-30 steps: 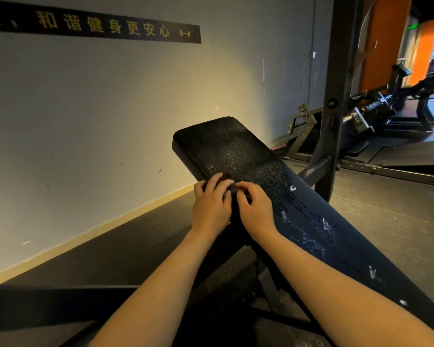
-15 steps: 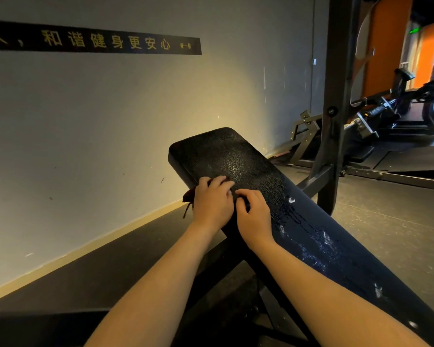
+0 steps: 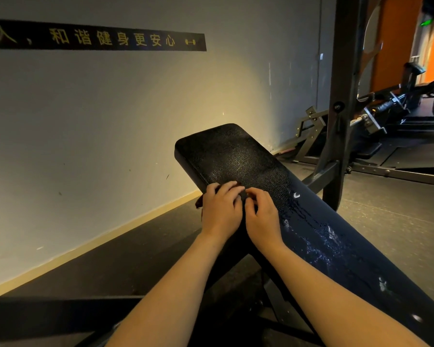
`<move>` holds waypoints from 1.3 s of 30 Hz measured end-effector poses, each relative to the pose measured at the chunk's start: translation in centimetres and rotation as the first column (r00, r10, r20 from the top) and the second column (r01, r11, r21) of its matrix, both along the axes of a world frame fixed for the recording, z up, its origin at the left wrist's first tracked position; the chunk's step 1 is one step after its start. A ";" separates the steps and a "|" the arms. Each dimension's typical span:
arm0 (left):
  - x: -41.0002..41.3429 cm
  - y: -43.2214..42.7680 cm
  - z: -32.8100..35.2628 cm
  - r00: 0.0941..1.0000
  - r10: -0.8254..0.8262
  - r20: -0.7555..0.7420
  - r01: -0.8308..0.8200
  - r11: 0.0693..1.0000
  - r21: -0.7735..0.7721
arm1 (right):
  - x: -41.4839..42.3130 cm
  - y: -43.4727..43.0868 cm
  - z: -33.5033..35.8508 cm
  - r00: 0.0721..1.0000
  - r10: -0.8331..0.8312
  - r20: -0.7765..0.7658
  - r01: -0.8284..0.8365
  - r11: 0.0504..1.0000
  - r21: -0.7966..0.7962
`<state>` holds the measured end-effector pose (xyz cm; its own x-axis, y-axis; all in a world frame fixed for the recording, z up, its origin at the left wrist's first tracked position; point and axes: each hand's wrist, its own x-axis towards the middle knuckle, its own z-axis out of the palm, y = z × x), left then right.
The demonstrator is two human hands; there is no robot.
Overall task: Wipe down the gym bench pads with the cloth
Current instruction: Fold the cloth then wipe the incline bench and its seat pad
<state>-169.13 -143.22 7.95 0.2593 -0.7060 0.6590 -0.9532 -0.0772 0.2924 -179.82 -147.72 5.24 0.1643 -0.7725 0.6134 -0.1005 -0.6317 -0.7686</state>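
Note:
A long black gym bench pad (image 3: pixel 238 156) runs from the lower right up to the middle of the view, with wet streaks and white specks on its nearer half. My left hand (image 3: pixel 221 209) lies on the pad's left edge, fingers curled over a dark red cloth (image 3: pixel 199 203). Most of the cloth is hidden under the hand; a corner hangs off the pad's left side. My right hand (image 3: pixel 262 216) sits right beside the left one, its curled fingertips pinching the cloth's edge on the pad.
A grey wall with a black lettered strip (image 3: pixel 95 38) stands close on the left. A dark steel rack upright (image 3: pixel 341 101) rises just right of the bench. More gym machines (image 3: pixel 396 113) stand behind it. The floor is dark rubber.
Both hands have stayed together on the pad and shifted slightly toward its left edge. A corner of the red cloth has come into view, hanging off that edge.

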 end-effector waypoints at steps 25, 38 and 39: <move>-0.2 2.5 -2.6 0.986 -0.143 0.091 0.147 0.988 -0.048 | -1.4 1.0 -1.9 0.986 -0.098 -0.138 0.082 0.989 -0.120; -1.5 2.7 -4.1 0.990 -0.072 -0.123 0.059 0.993 -0.107 | -2.1 1.6 -2.2 0.993 -0.029 -0.118 0.023 0.999 -0.049; -1.8 3.0 -4.5 0.991 -0.078 -0.111 0.067 0.993 -0.101 | -2.4 1.9 -2.5 0.991 -0.023 -0.128 0.016 0.998 -0.052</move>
<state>-170.96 -140.17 3.48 0.2877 -0.6598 0.6942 -0.9151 0.0246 0.4026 -182.25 -145.82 2.69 0.2296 -0.7445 0.6269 -0.2096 -0.6668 -0.7152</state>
